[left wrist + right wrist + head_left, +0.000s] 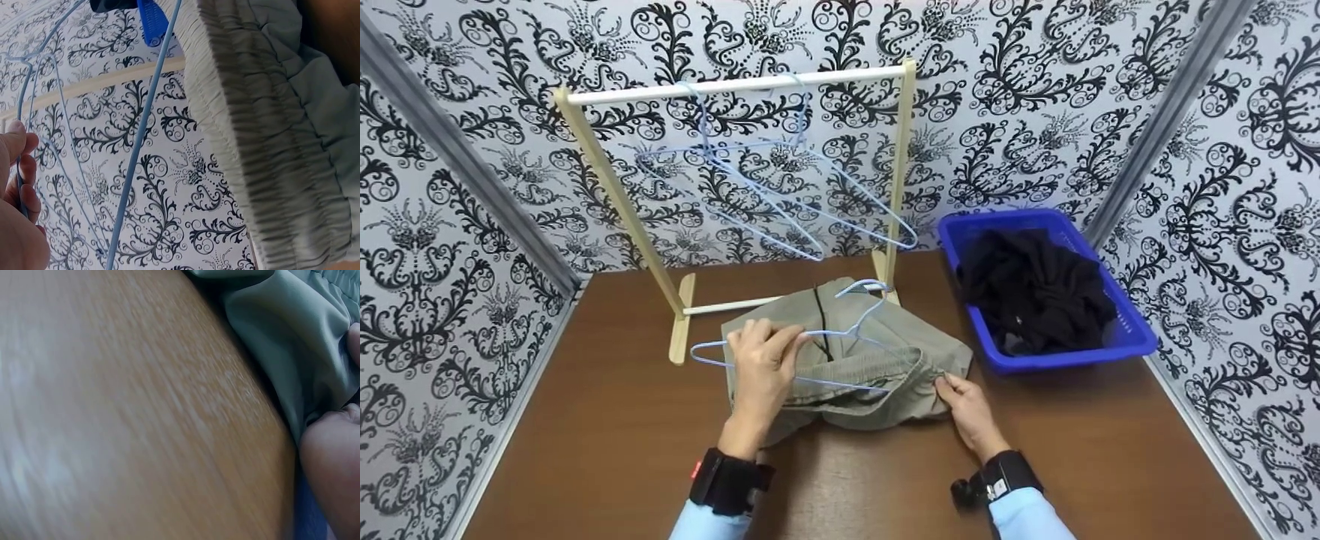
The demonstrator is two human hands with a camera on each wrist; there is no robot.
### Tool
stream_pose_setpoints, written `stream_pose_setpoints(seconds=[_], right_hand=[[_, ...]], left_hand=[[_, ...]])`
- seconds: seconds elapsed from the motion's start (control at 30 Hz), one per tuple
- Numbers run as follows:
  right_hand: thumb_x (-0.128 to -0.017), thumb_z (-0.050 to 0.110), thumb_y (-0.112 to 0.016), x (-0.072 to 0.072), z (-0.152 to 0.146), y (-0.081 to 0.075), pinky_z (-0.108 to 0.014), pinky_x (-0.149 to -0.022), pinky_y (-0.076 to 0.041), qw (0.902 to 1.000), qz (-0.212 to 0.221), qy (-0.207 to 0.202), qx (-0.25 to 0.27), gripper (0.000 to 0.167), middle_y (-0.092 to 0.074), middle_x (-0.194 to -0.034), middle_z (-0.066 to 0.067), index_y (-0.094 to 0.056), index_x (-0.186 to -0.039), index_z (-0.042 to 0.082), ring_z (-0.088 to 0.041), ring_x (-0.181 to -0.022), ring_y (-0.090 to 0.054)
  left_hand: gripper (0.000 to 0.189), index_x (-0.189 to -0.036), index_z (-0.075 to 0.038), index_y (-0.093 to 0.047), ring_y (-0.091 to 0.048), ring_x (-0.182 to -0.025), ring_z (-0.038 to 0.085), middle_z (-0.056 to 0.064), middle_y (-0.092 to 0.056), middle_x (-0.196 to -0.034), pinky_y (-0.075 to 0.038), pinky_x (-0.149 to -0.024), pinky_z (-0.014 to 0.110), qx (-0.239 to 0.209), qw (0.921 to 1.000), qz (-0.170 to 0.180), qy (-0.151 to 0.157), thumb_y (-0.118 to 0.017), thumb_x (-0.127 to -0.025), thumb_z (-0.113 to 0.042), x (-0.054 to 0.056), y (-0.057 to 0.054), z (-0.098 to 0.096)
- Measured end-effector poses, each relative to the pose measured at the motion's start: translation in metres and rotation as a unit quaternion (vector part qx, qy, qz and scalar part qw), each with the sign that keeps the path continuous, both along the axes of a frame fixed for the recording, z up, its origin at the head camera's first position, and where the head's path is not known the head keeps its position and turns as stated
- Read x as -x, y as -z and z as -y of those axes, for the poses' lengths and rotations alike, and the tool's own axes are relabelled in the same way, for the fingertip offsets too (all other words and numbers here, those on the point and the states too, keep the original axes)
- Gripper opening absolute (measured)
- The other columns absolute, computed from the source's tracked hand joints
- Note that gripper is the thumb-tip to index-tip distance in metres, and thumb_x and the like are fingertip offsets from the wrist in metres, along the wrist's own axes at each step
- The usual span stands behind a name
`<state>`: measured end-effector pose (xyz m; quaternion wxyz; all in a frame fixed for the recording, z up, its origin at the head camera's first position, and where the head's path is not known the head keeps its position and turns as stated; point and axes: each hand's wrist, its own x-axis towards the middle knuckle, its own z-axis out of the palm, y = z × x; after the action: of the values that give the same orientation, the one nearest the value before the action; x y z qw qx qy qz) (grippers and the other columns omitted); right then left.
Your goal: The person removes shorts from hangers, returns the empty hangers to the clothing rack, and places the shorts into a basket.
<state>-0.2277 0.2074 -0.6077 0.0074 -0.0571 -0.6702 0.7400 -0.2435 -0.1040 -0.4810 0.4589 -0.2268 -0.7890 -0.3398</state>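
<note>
My left hand [763, 358] pinches the shoulder of a light blue wire hanger [855, 330], just left of its hook. The hanger's right end reaches into the waist opening of khaki shorts [941, 349], which have a gathered elastic waistband and a black cord. At the right side of that waistband, my right hand [971, 414] grips the cloth between thumb and fingers. In the left wrist view, the hanger's bottom wire [141, 135] runs beside the ribbed waistband [253, 135]. The right wrist view shows bunched cloth [281, 332] at the fingers; the hanger's tip is hidden.
Behind the shorts stands a wooden clothes rack [611, 187] with a white rail [855, 79] and several blue hangers [765, 196]. A blue basket [997, 360] with dark clothing [1035, 292] sits on the right of the brown table [607, 435]. Patterned panels enclose the table.
</note>
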Motion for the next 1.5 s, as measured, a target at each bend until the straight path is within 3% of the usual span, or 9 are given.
stream_pose_setpoints(seconds=[0.23,0.5,0.63,0.77,1.03,1.17,1.3,1.4,1.5], right_hand=[[-0.104,0.000,-0.055,0.000,0.001,0.001,-0.020,-0.094,-0.048,0.9998,-0.003,0.010,-0.018,0.028,-0.074,-0.108,-0.011,-0.064,-0.120,-0.020,-0.005,-0.098,-0.065],[-0.106,0.003,-0.051,0.001,0.001,0.002,-0.023,-0.090,-0.050,1.0000,-0.004,0.002,-0.004,0.024,-0.072,-0.103,-0.009,-0.068,-0.112,-0.014,-0.010,-0.096,-0.065],[-0.108,0.005,-0.047,0.001,0.003,0.004,-0.029,-0.105,-0.047,0.9994,-0.013,-0.017,-0.026,0.035,-0.066,-0.128,-0.026,-0.059,-0.130,-0.020,-0.022,-0.119,-0.062],[-0.110,0.006,-0.042,0.000,0.002,0.004,-0.038,-0.120,-0.034,0.9988,-0.013,-0.029,-0.038,0.043,-0.048,-0.148,-0.033,-0.044,-0.143,-0.021,-0.035,-0.141,-0.044],[-0.110,0.004,-0.041,0.000,0.000,0.002,-0.048,-0.122,-0.029,0.9987,-0.013,-0.023,-0.044,0.042,-0.046,-0.148,-0.036,-0.043,-0.143,-0.022,-0.041,-0.143,-0.040],[-0.109,0.005,-0.044,0.000,0.000,0.002,-0.037,-0.119,-0.035,0.9986,-0.012,-0.016,-0.049,0.041,-0.050,-0.146,-0.035,-0.047,-0.141,-0.021,-0.036,-0.140,-0.046],[-0.108,0.006,-0.049,0.001,0.001,0.002,-0.016,-0.102,-0.042,0.9981,-0.014,-0.004,-0.061,0.039,-0.060,-0.138,-0.028,-0.053,-0.136,-0.021,-0.014,-0.123,-0.057],[-0.105,0.004,-0.054,0.002,0.002,0.000,-0.015,-0.090,-0.045,0.9980,-0.018,0.006,-0.060,0.027,-0.067,-0.115,-0.017,-0.062,-0.116,-0.019,-0.005,-0.102,-0.057],[-0.103,0.001,-0.057,0.003,0.004,-0.003,-0.018,-0.084,-0.045,0.9985,-0.013,0.017,-0.051,0.019,-0.062,-0.102,-0.012,-0.059,-0.104,-0.017,-0.011,-0.095,-0.056]], left_hand=[[0.008,-0.088,-0.009,-0.081,-0.053,-0.073,0.023,0.003,-0.061,-0.078,-0.030,-0.078,0.047,-0.015,0.9998,0.001,-0.010,-0.085,-0.081,-0.010,-0.001,-0.007,0.011],[0.010,-0.088,-0.005,-0.080,-0.051,-0.072,0.026,0.006,-0.061,-0.076,-0.032,-0.082,0.049,-0.028,0.9995,-0.006,-0.010,-0.085,-0.080,-0.008,-0.003,-0.013,0.017],[0.009,-0.087,-0.005,-0.079,-0.051,-0.072,0.027,0.006,-0.060,-0.075,-0.031,-0.081,0.049,-0.039,0.9989,-0.019,-0.018,-0.086,-0.080,-0.006,-0.005,-0.016,0.022],[0.009,-0.086,-0.005,-0.080,-0.052,-0.073,0.027,0.007,-0.062,-0.076,-0.030,-0.081,0.048,-0.055,0.9978,-0.029,-0.025,-0.085,-0.079,-0.006,-0.005,-0.024,0.028],[0.013,-0.088,-0.005,-0.081,-0.056,-0.078,0.029,0.008,-0.062,-0.078,-0.031,-0.085,0.050,-0.061,0.9975,-0.031,-0.020,-0.086,-0.077,-0.003,-0.007,-0.036,0.033],[0.014,-0.088,-0.005,-0.080,-0.056,-0.078,0.029,0.008,-0.062,-0.077,-0.031,-0.084,0.050,-0.060,0.9973,-0.037,-0.020,-0.086,-0.075,-0.002,-0.008,-0.038,0.033],[0.014,-0.089,-0.006,-0.080,-0.055,-0.078,0.028,0.007,-0.061,-0.078,-0.029,-0.085,0.049,-0.063,0.9972,-0.036,-0.016,-0.086,-0.076,-0.003,-0.008,-0.040,0.033],[0.009,-0.090,-0.007,-0.081,-0.054,-0.080,0.027,0.006,-0.060,-0.078,-0.028,-0.086,0.048,-0.065,0.9973,-0.034,-0.011,-0.083,-0.083,-0.013,-0.009,-0.039,0.032],[0.015,-0.090,-0.007,-0.081,-0.054,-0.080,0.026,0.006,-0.060,-0.078,-0.027,-0.087,0.047,-0.064,0.9975,-0.030,-0.005,-0.079,-0.089,-0.022,-0.009,-0.039,0.032]])
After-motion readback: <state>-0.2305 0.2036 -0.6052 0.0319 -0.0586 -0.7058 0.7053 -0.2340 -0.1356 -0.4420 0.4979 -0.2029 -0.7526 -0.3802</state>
